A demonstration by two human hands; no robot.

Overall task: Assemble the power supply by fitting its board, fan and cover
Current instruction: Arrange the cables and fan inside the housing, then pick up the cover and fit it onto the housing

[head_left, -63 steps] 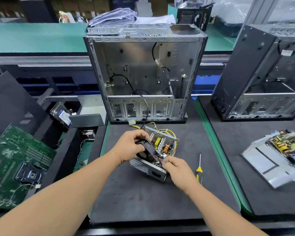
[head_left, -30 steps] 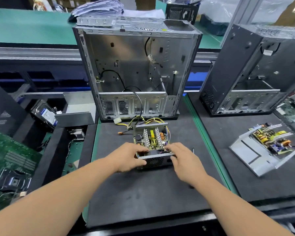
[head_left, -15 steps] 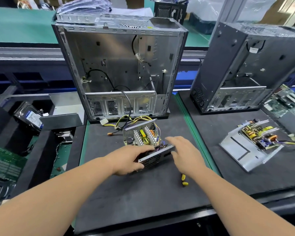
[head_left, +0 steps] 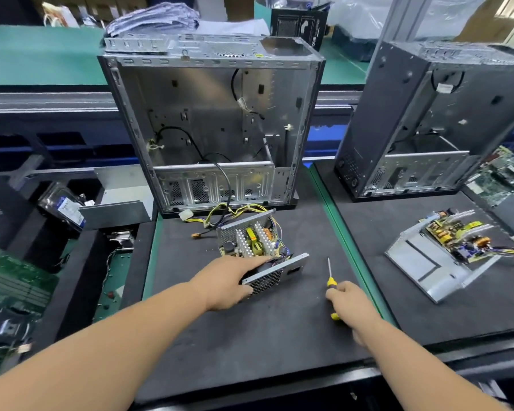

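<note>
The open power supply housing [head_left: 275, 272] lies on the black mat [head_left: 250, 336] in front of the computer case. Its circuit board [head_left: 251, 240] with heat sinks and a yellow part sits inside, and the black fan is mostly hidden under my left hand. My left hand [head_left: 226, 283] grips the housing at its near perforated wall, thumb on the outside. My right hand [head_left: 349, 301] closes round the yellow handle of the screwdriver [head_left: 329, 277], whose shaft points away from me on the mat. Yellow and black cables [head_left: 220, 215] trail from the supply.
An empty silver computer case [head_left: 211, 120] stands upright behind the supply. A second case [head_left: 436, 123] stands at the right. Another power supply board on a grey cover [head_left: 428, 259] lies on the right mat. Green motherboards [head_left: 15, 280] and a hard drive [head_left: 67, 207] fill the left.
My right hand left the housing's right end and moved right and toward me onto the screwdriver handle. My left hand stayed on the housing, which has turned slightly.
</note>
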